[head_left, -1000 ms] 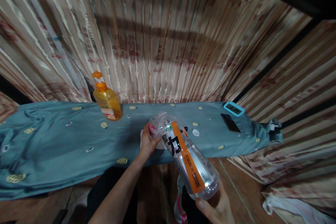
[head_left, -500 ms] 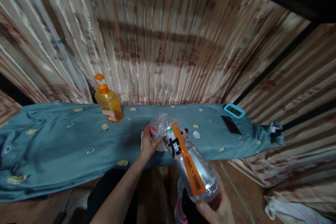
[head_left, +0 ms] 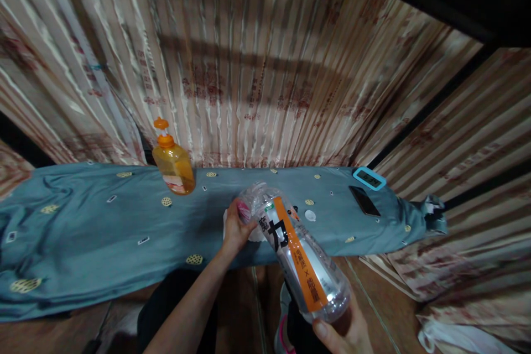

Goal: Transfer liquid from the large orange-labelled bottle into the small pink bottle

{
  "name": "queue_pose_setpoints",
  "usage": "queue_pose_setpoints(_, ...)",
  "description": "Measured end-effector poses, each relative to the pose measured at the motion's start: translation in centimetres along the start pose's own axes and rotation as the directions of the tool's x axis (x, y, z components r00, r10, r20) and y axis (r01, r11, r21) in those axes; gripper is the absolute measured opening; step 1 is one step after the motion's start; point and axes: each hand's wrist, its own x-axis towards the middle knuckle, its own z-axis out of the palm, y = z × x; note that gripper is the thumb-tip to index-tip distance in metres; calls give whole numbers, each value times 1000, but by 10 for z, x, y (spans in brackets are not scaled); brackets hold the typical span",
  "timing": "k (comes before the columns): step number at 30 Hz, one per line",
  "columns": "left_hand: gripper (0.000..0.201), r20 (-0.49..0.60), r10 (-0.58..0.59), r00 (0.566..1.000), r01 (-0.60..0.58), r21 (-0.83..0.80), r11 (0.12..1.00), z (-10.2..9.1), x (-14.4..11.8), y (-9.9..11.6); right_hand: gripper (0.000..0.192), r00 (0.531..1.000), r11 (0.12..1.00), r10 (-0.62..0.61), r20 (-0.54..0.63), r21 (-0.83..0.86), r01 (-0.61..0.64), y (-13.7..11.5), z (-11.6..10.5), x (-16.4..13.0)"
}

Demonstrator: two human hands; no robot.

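Observation:
A large clear plastic bottle (head_left: 298,257) with an orange label strip and black characters is tilted, neck pointing away from me over the table edge. My right hand (head_left: 346,332) holds its base from below. My left hand (head_left: 236,227) grips the neck end, fingers closed around a pink thing (head_left: 244,211) at the bottle's mouth. A white cloth or paper (head_left: 255,232) lies on the table under that hand. A small white cap (head_left: 310,215) lies on the cloth just right of the bottle.
The table wears a blue-grey patterned cloth (head_left: 91,232). An orange pump bottle (head_left: 173,163) stands at the back. A black phone (head_left: 364,201) and a blue-framed timer (head_left: 369,178) lie at the right. Striped curtains (head_left: 257,66) hang behind.
The view has shifted slightly. The bottle and both hands stay almost where they were, with the bottle's base a little lower.

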Motion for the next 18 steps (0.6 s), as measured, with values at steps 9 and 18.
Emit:
queue_pose_setpoints(9,69,-5,-21,1000,21,-24,999,-2,0,11,93,999,999,5,38,-37,-3,3,-5,3)
queue_pose_setpoints(18,80,-17,-19,1000,18,-6,1000,-1,-1,5,98,1000,997,24,-12,-70,-25,0,-6,2)
